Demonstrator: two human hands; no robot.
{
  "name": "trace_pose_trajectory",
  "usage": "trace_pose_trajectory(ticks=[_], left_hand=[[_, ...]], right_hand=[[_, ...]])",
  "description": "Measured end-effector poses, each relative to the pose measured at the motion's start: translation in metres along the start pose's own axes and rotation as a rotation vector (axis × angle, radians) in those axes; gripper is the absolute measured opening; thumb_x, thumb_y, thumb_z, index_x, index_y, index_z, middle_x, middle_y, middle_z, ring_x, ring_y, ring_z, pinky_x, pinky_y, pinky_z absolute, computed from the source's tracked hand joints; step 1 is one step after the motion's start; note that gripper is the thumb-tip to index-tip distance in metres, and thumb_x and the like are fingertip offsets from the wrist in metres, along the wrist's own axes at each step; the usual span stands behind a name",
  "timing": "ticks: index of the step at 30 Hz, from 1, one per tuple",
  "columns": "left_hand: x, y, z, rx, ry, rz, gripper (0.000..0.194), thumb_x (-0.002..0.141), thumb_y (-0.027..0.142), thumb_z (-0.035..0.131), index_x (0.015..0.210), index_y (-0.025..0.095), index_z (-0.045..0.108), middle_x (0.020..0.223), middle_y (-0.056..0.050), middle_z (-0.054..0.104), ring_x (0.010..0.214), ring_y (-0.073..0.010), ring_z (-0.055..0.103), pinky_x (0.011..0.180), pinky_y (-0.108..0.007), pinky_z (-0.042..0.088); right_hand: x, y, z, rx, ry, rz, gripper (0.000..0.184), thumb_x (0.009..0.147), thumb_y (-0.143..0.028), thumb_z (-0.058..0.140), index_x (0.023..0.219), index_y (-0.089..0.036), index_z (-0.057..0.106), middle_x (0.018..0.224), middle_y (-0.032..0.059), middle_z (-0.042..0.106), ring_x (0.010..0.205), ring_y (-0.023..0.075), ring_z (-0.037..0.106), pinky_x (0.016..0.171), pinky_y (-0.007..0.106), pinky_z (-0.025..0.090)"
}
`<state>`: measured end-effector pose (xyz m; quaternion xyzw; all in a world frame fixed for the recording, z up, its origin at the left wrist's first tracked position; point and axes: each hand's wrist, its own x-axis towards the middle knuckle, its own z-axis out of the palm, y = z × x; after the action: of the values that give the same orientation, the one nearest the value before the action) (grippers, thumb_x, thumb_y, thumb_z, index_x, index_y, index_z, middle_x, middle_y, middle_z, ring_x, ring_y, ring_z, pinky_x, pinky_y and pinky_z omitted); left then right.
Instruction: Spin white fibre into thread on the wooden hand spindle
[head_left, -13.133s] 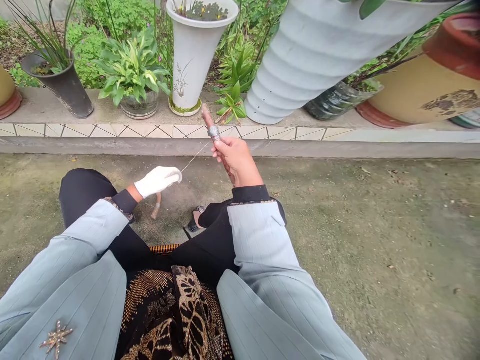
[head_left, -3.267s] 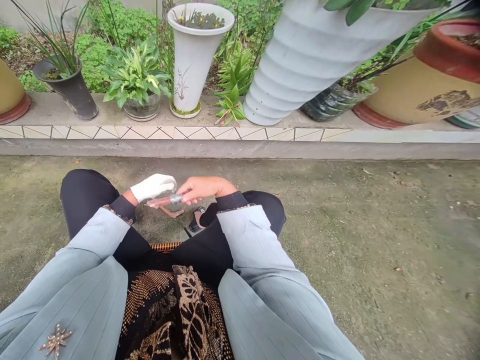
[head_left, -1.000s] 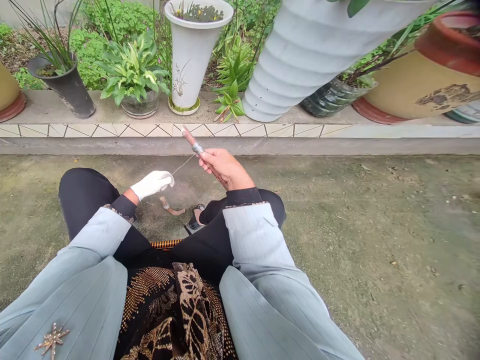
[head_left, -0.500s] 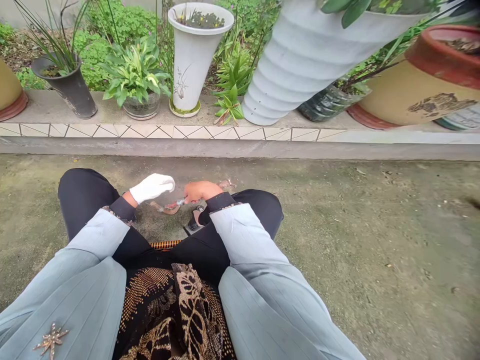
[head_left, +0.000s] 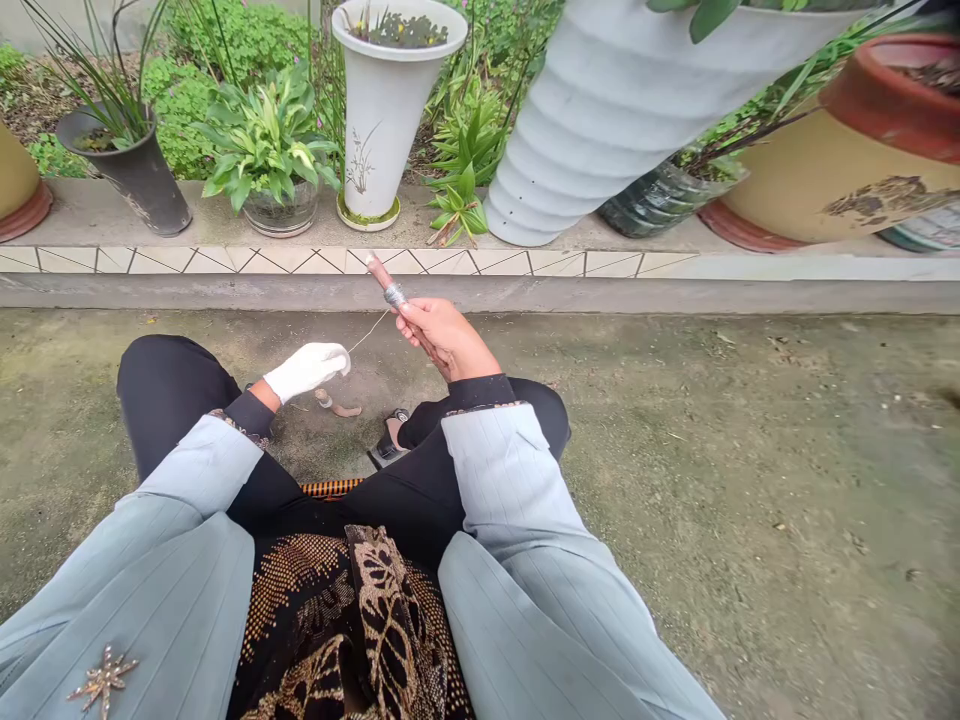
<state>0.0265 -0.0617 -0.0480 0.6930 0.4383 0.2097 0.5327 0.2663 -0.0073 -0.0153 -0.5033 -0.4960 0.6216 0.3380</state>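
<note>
My right hand (head_left: 442, 335) is closed round a reddish wooden spindle (head_left: 382, 278) that points up and away, with grey thread wound near its top. A thin thread (head_left: 369, 331) runs from the spindle down to my left hand (head_left: 307, 368). That hand is wrapped in white fluff or a white glove and is closed on the thread's lower end. Below it a small brown curved piece (head_left: 337, 405) lies on the ground between my knees. Both hands are out in front of my black-clad knees.
A tiled concrete ledge (head_left: 187, 262) runs across in front, holding a dark pot (head_left: 127, 175), a leafy plant (head_left: 266, 150), a tall white vase (head_left: 386, 110), a big ribbed white pot (head_left: 622, 110) and a tan pot (head_left: 840, 160). A sandal (head_left: 386, 445) shows by my right knee.
My right hand has risen from low between the knees up and away with the spindle, drawing the thread taut from the left hand, which has stayed in place.
</note>
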Motion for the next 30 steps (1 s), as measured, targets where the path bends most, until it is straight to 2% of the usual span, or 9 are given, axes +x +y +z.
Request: trace_pose_trajectory(ticks=[4,7,10,13,17,22,25,27,30], left_hand=[[-0.001,-0.001,0.002,0.071,-0.113,0.066,0.030,0.088,0.038,0.046,0.079,0.014,0.062,0.060,0.002,0.050,0.052,-0.0091,0.042,0.053,-0.021,0.033],[-0.002,-0.002,0.003,0.165,-0.135,0.073,0.031,0.089,0.038,0.045,0.081,0.014,0.063,0.068,0.000,0.059,0.055,-0.0102,0.048,0.057,-0.022,0.037],[-0.004,-0.001,0.005,0.307,-0.160,0.086,0.031,0.090,0.037,0.044,0.080,0.016,0.063,0.073,-0.001,0.063,0.059,-0.0115,0.052,0.061,-0.023,0.038],[-0.005,0.001,0.007,0.473,-0.151,0.076,0.031,0.091,0.036,0.042,0.080,0.018,0.064,0.071,-0.001,0.063,0.061,-0.0136,0.053,0.061,-0.024,0.036],[-0.004,0.003,0.002,0.640,-0.047,0.111,0.032,0.090,0.037,0.042,0.082,0.018,0.066,0.074,-0.004,0.065,0.066,-0.0167,0.053,0.063,-0.026,0.034],[0.000,-0.004,-0.013,0.503,0.122,0.098,0.028,0.088,0.035,0.044,0.081,0.017,0.064,0.076,-0.002,0.064,0.070,-0.0157,0.053,0.067,-0.027,0.037],[0.003,-0.010,-0.013,0.217,0.206,0.081,0.029,0.087,0.038,0.047,0.078,0.015,0.062,0.069,-0.002,0.060,0.062,-0.0125,0.049,0.062,-0.025,0.037],[0.003,-0.010,-0.007,0.001,0.180,0.055,0.032,0.088,0.042,0.048,0.081,0.013,0.061,0.061,0.000,0.053,0.054,-0.0101,0.044,0.055,-0.023,0.035],[0.000,-0.003,0.003,-0.132,0.022,0.006,0.034,0.089,0.044,0.048,0.084,0.013,0.061,0.055,0.004,0.045,0.049,-0.0085,0.038,0.050,-0.021,0.030]], right_hand=[[0.013,0.010,0.007,-0.213,0.101,0.058,0.020,0.092,-0.030,0.055,0.078,-0.016,0.056,0.067,0.0004,0.056,0.049,0.0069,0.045,0.045,0.019,0.035],[0.019,0.015,0.012,-0.643,0.079,0.133,0.022,0.093,-0.031,0.052,0.079,-0.015,0.060,0.073,0.0055,0.065,0.058,0.0104,0.055,0.053,0.021,0.039],[0.021,0.019,0.023,-1.133,-0.088,0.188,0.022,0.090,-0.032,0.057,0.083,-0.014,0.067,0.085,0.0137,0.070,0.077,0.0194,0.064,0.066,0.026,0.043],[0.016,0.025,0.038,-1.408,-0.416,0.318,0.021,0.086,-0.031,0.063,0.078,-0.012,0.071,0.083,0.0172,0.070,0.079,0.0234,0.066,0.070,0.030,0.043],[0.004,0.028,0.050,-1.353,-0.761,0.414,0.017,0.081,-0.026,0.067,0.074,-0.012,0.071,0.064,0.0070,0.065,0.057,0.0153,0.057,0.060,0.028,0.041],[-0.010,0.007,0.035,-0.822,-1.027,0.310,0.019,0.079,-0.032,0.066,0.087,-0.015,0.071,0.062,-0.0024,0.060,0.053,0.0081,0.049,0.052,0.022,0.035],[-0.019,-0.012,0.017,-0.544,-0.919,0.099,0.022,0.078,-0.036,0.069,0.082,-0.014,0.067,0.068,-0.0023,0.060,0.055,0.0065,0.048,0.053,0.020,0.037],[-0.024,-0.020,0.008,-0.351,-0.685,-0.029,0.029,0.078,-0.041,0.070,0.080,-0.014,0.063,0.067,-0.0016,0.057,0.055,0.0063,0.046,0.051,0.019,0.036],[-0.022,-0.019,0.000,-0.102,-0.271,-0.150,0.036,0.081,-0.049,0.066,0.085,-0.014,0.059,0.068,-0.0006,0.055,0.053,0.0068,0.042,0.047,0.019,0.034]])
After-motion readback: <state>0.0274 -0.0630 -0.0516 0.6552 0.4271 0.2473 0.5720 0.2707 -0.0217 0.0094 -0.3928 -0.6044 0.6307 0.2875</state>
